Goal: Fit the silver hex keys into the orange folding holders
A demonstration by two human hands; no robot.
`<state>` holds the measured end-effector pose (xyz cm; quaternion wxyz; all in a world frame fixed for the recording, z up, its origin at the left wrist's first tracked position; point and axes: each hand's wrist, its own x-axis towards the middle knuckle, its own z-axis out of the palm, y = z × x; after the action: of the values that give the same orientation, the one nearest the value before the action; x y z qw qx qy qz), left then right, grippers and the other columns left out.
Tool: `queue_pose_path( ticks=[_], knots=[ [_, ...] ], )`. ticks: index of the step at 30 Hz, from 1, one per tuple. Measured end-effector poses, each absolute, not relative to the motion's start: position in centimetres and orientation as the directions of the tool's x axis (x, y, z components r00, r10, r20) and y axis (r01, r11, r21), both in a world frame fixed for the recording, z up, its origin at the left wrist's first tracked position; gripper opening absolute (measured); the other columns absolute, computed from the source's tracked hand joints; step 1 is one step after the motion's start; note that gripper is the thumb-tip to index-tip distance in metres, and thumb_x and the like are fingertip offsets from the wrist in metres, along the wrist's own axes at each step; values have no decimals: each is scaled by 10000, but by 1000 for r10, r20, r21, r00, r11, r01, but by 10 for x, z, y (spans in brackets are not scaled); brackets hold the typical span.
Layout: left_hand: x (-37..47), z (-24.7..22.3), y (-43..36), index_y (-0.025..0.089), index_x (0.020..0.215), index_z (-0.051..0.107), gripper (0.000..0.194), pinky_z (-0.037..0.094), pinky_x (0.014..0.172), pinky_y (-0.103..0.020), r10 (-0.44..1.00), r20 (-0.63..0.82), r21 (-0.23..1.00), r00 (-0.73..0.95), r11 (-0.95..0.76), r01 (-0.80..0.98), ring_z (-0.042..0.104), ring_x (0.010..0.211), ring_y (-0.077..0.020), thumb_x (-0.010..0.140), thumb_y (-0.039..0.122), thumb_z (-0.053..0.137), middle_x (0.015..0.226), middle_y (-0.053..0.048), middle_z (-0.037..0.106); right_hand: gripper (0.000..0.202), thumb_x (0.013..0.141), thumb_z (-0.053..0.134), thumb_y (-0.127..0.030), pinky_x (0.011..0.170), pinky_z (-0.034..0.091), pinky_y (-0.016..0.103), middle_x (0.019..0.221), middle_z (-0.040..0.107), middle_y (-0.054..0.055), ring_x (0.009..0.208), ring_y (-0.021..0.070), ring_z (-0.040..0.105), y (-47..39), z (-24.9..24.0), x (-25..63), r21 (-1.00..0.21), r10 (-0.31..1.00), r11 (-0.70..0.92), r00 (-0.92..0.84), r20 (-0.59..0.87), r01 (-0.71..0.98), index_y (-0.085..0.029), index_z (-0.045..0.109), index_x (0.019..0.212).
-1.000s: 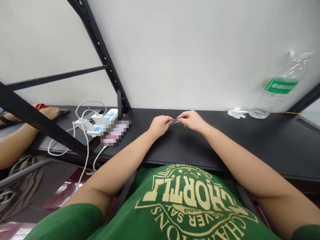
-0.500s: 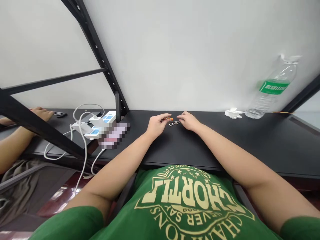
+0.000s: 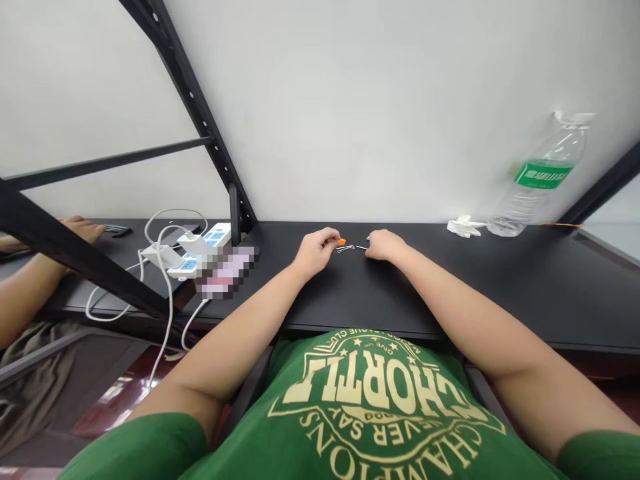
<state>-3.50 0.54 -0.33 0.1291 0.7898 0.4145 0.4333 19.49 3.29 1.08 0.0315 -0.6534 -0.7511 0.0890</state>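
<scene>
My left hand [image 3: 316,253] is closed in a pinch on a small orange holder [image 3: 342,242], most of it hidden by the fingers. Several thin metal hex keys [image 3: 345,249] with bent ends lie on the black desk [image 3: 350,297] just beside those fingertips. A short gap to the right, my right hand [image 3: 385,245] is closed, its fingers curled down at the desk. One thin hex key [image 3: 361,248] sticks out from under its fingertips toward the others. A small shiny bit shows at the top of that hand, too small to name.
A clear bottle with a green label [image 3: 543,175] and a crumpled tissue [image 3: 465,227] stand at the back right. On the left are a white power strip [image 3: 217,235], cables, a blurred phone [image 3: 229,272] and a black metal frame [image 3: 195,107]. Another person's hand [image 3: 83,229] rests beyond it.
My right hand has shifted slightly right and its fingers have curled in, with one hex key now apart from the others. The left hand stays nearly in place with the orange holder.
</scene>
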Motion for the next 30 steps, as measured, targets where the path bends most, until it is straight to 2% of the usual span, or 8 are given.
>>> queue_pose_path(
  ticks=[4,8,11,15,21,25,28,30],
  knots=[
    [-35,-3,4,233,1045,711,157,513,693,-258,779,567,565,269,-605,561,610,640,-123,916,198,629,782,23,718,94,741,739,-217,576,487,287,760,724,87,702,233,700,30,13,207,-263,975,161,-195,-109,951,-190,669,798],
    [-36,0,3,267,1300,638,404,556,799,-278,781,567,569,262,-601,561,707,767,-144,907,174,656,966,11,801,154,765,678,-116,508,498,239,704,689,10,561,158,664,20,17,216,-660,951,210,-308,-35,721,-207,616,874],
    [-37,1,4,242,1109,705,207,578,839,-287,786,571,556,237,-583,592,761,894,-176,906,211,689,1017,-15,813,142,802,635,-95,515,528,217,681,655,-24,542,122,649,10,22,211,-849,908,316,-395,141,424,-204,620,891],
    [-37,-2,5,247,1044,717,160,588,875,-288,784,578,531,227,-572,625,776,960,-185,899,184,690,1023,-7,814,196,786,619,-71,509,539,212,647,638,-38,520,112,636,-3,29,197,-881,884,366,-408,229,299,-192,680,928],
    [-37,-2,4,248,1126,699,243,582,925,-312,759,589,497,278,-612,615,772,1024,-195,910,149,650,1079,-21,811,239,772,605,-53,489,532,220,637,666,-24,521,126,644,-9,31,188,-861,912,335,-362,194,383,-182,721,935],
    [-35,2,1,261,1151,704,296,566,941,-346,766,554,397,326,-588,705,760,1022,-223,902,124,623,1095,-26,806,152,812,644,-107,471,507,225,594,663,-16,484,122,609,-8,31,191,-867,914,318,-367,173,383,-179,739,906],
    [-33,3,-2,274,1134,712,310,553,923,-348,752,518,298,407,-605,739,753,990,-235,891,109,610,1089,-25,801,55,856,707,-217,469,497,216,564,647,-14,470,109,583,-7,33,192,-937,900,261,-410,149,231,-169,727,877],
    [-31,2,-5,281,1173,683,352,547,916,-332,737,504,305,451,-640,705,753,1006,-226,886,95,601,1104,-17,798,149,857,755,-301,464,501,213,571,646,-13,477,106,582,-7,33,191,-980,893,187,-427,142,65,-165,694,860]
  ],
)
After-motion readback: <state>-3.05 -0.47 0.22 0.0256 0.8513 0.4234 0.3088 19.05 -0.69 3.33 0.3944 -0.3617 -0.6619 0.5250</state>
